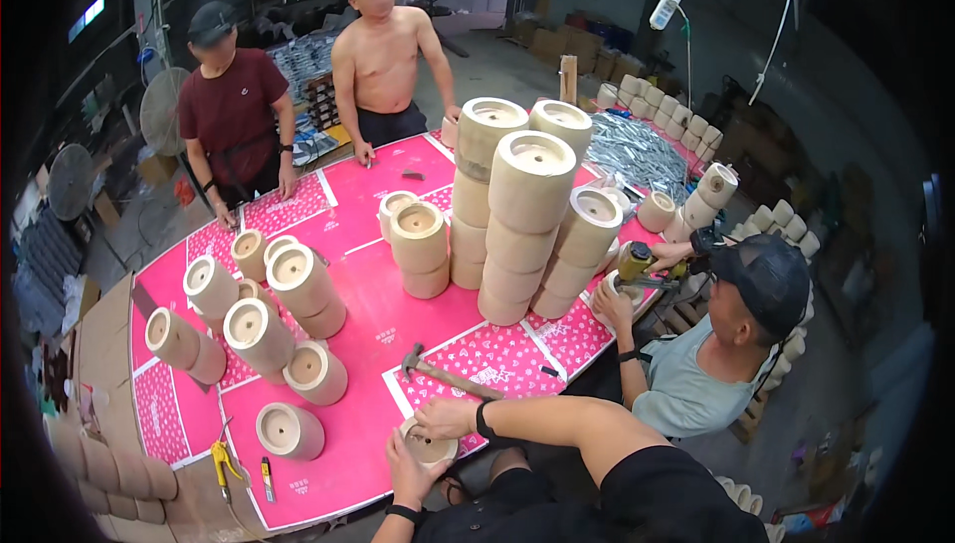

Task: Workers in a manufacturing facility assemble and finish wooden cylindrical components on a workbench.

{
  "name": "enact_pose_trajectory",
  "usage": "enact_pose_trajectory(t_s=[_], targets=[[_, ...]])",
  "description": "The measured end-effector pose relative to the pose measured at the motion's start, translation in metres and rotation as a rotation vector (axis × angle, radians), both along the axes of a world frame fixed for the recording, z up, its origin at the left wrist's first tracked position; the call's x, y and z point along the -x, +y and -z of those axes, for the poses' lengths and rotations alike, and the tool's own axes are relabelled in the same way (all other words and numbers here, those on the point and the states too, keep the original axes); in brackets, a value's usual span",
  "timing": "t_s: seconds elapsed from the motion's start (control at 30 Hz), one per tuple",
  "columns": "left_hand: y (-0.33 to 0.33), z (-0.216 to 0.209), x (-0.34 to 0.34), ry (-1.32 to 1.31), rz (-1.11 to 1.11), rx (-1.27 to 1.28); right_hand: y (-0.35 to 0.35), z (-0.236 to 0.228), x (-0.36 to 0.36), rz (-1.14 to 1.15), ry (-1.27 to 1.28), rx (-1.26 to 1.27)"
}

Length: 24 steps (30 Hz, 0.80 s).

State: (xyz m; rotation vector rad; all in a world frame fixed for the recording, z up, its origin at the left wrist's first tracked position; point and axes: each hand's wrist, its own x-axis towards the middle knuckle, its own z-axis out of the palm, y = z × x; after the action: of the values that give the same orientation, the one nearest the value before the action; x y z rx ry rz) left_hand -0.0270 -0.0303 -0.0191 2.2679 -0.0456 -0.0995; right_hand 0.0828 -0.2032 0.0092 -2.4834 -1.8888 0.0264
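Imo, with your left hand (pixel 408 469) gripping the wooden cup (pixel 434 452) at the counter's (pixel 363 434) near edge, brace it firmly so the right hand (pixel 446 418), bunched over its hollow (can't tell holding what), works centred.

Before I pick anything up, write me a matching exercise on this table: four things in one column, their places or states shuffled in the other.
Things:
1. Hammer
2. Yellow blow gun
3. Heap of metal parts
4. Wooden block nearest the person

Places or states:
A. Silvery, beyond the tall stacks
B. Left hand at its side, right hand at its top
C. Lying with its head to the left, handle to the right
D. In the lower left of the picture

Pairs: 1-C, 2-D, 3-A, 4-B
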Motion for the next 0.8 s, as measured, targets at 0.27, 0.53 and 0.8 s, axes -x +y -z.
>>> enact_pose_trajectory(t_s=[0.27, 0.53, 0.8], targets=[[0.003, 0.015, -0.001, 0.005, 0.038, -0.039, -0.006, 0.005, 0.072, 0.624, 0.371, -0.075], [-0.007, -0.025, -0.004, -0.094, 0.145, -0.039, -0.001, 0.044, 0.098, 0.807, 0.440, -0.388], [-0.004, -0.012, -0.006, 0.049, 0.099, 0.090, -0.013, 0.031, 0.090, 0.734, 0.595, -0.627]])
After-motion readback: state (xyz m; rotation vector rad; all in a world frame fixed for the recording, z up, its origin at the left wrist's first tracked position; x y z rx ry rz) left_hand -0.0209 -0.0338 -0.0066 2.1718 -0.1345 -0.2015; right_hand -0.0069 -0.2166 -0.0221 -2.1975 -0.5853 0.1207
